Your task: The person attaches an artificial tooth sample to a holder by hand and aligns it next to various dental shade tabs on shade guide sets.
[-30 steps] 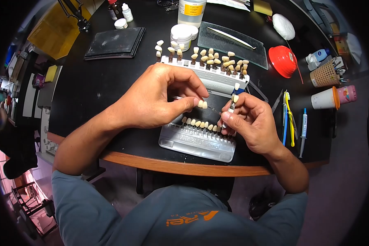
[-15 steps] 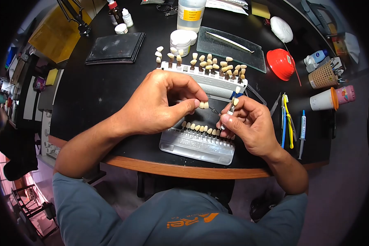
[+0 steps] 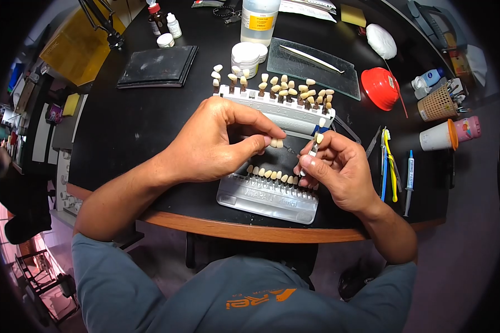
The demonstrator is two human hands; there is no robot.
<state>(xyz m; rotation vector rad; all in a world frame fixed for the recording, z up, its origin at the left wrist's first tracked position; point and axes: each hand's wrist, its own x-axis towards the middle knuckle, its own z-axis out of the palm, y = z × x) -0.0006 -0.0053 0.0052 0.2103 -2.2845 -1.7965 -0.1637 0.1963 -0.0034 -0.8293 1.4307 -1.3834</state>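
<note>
Thumb and forefinger of my left hand (image 3: 219, 141) pinch a small piece with tooth-shaped crowns (image 3: 277, 142). My right hand (image 3: 339, 166), to the right of it, is closed on a shade tab (image 3: 315, 145) whose tooth tip points up. Below both hands lies a silver shade guide (image 3: 266, 200) with a row of tooth tabs (image 3: 268, 173) along its upper edge; my right fingers are close to its right end. Behind the hands stands a white shade guide (image 3: 283, 114) holding several upright tooth tabs on dark stems, partly hidden by my left hand.
A glass slab (image 3: 316, 69) with a white instrument lies behind, near white jars (image 3: 244, 58) and a bottle (image 3: 259, 22). To the right are a red bowl (image 3: 379, 89), toothbrushes (image 3: 393, 166), a syringe (image 3: 410, 183) and a cup (image 3: 439, 137). A black case (image 3: 156, 66) sits back left.
My left forefinger has shifted slightly right and covers more of the crowns it pinches. My right hand stays closed on its tab; the whole view has shifted slightly.
</note>
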